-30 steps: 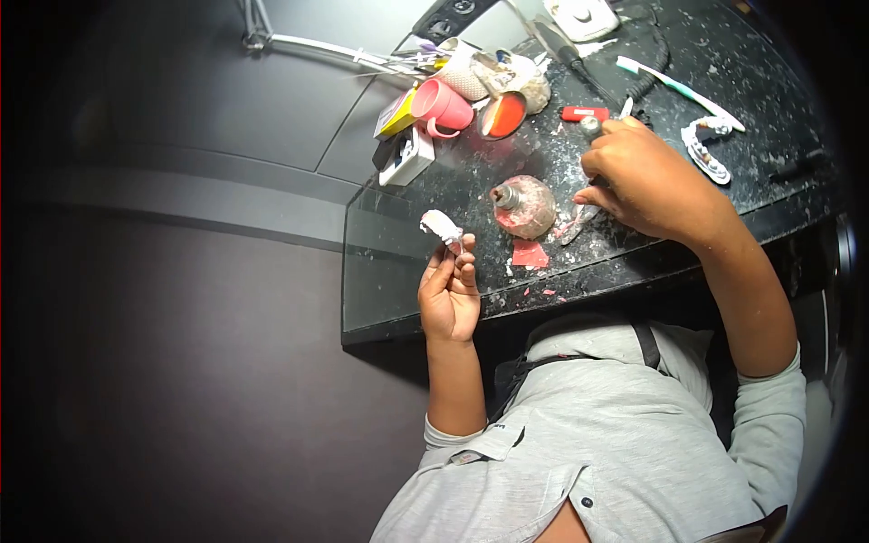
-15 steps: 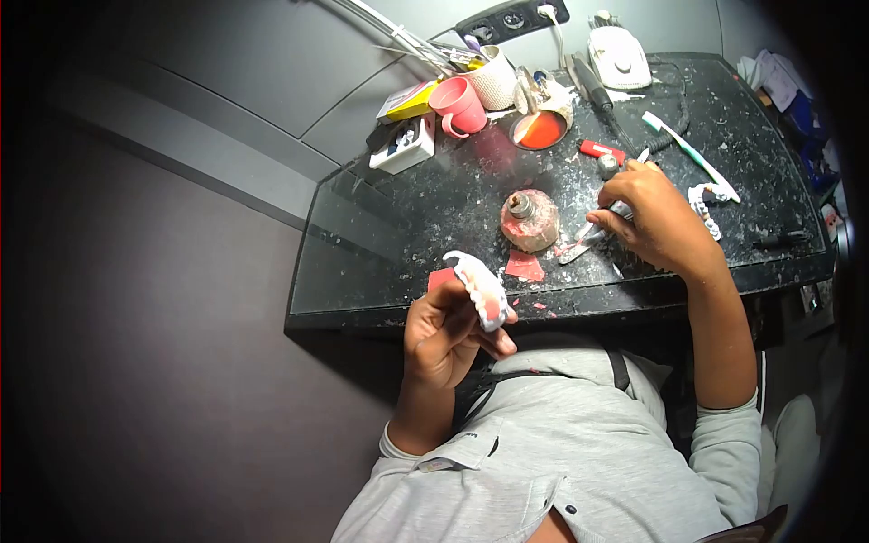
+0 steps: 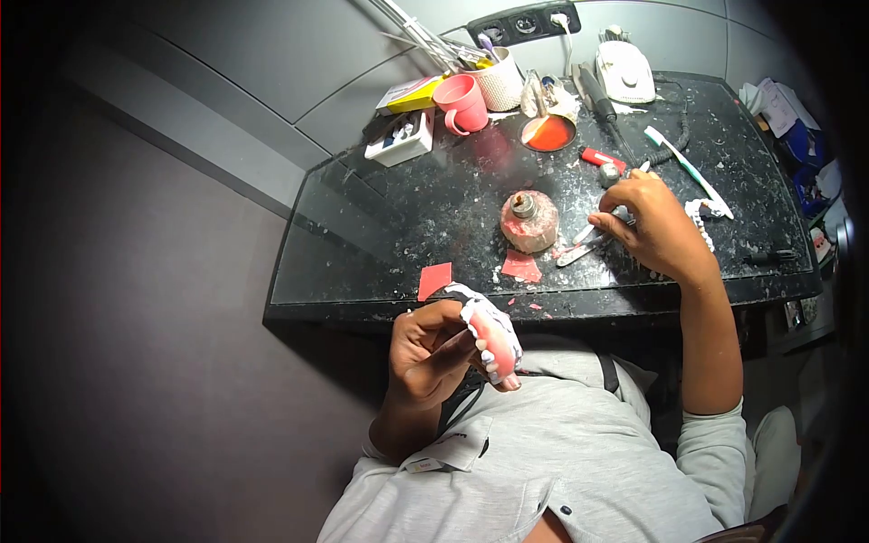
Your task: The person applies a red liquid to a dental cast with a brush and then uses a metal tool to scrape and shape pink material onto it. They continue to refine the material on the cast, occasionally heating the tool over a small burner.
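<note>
My left hand (image 3: 427, 357) grips a dental cast (image 3: 507, 326) in front of the table edge. Pink wax (image 3: 491, 337) with a row of artificial teeth (image 3: 486, 356) sits on the white cast and faces up. Over the table, my right hand (image 3: 654, 222) has its thumb and fingers closed around a slim metal wax knife (image 3: 623, 215), mostly covered by the fingers. Beside it lies a flat-bladed spatula (image 3: 576, 255). Left of these stands a wax-smeared spirit burner (image 3: 529, 223). Pink wax sheet pieces (image 3: 521, 266) (image 3: 435, 281) lie near the front edge.
Along the back are a white box (image 3: 400, 140), a pink mug (image 3: 462, 104), a tool holder (image 3: 499, 83), a pan of red wax (image 3: 549, 133) and a white control unit (image 3: 625, 72). A red lighter (image 3: 601, 159), toothbrush (image 3: 690, 172) and another white cast piece (image 3: 701, 224) lie at right.
My left hand has come lower and nearer my body, turning the cast so its pink wax and teeth show more. My right hand stays nearly in place over the tools.
</note>
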Tool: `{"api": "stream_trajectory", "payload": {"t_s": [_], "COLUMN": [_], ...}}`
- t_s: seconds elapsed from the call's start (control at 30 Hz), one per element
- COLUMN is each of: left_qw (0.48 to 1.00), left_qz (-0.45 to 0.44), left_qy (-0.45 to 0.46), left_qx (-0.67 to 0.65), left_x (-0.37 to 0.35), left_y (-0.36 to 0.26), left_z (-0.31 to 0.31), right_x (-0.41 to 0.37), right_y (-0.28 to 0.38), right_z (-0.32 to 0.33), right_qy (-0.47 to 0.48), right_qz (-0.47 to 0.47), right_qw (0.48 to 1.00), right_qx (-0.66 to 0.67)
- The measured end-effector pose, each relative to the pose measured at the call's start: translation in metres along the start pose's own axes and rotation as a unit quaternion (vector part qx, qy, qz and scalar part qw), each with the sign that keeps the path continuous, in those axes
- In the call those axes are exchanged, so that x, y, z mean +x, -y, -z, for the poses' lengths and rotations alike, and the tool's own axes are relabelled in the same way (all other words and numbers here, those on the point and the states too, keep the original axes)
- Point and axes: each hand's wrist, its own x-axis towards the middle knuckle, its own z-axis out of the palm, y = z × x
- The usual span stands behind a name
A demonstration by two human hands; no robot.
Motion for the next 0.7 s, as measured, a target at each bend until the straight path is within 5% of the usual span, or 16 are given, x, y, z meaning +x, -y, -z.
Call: {"api": "stream_trajectory", "payload": {"t_s": [0.47,0.57,0.7], "left_qw": [0.993,0.984,0.988], "left_qz": [-0.003,0.016,-0.015], "left_qy": [0.011,-0.092,-0.153], "left_qx": [-0.114,-0.15,-0.008], "left_x": [0.004,0.012,0.042], "left_y": [0.012,0.027,0.034], "left_z": [0.011,0.032,0.075], "right_x": [0.0,0.001,0.001], "right_y": [-0.003,-0.004,-0.008], "right_z": [-0.001,0.0,0.0], "right_qy": [-0.003,-0.016,-0.004], "right_qz": [0.011,0.022,0.022], "right_qw": [1.0,1.0,0.999], "right_qx": [-0.012,-0.008,-0.023]}}
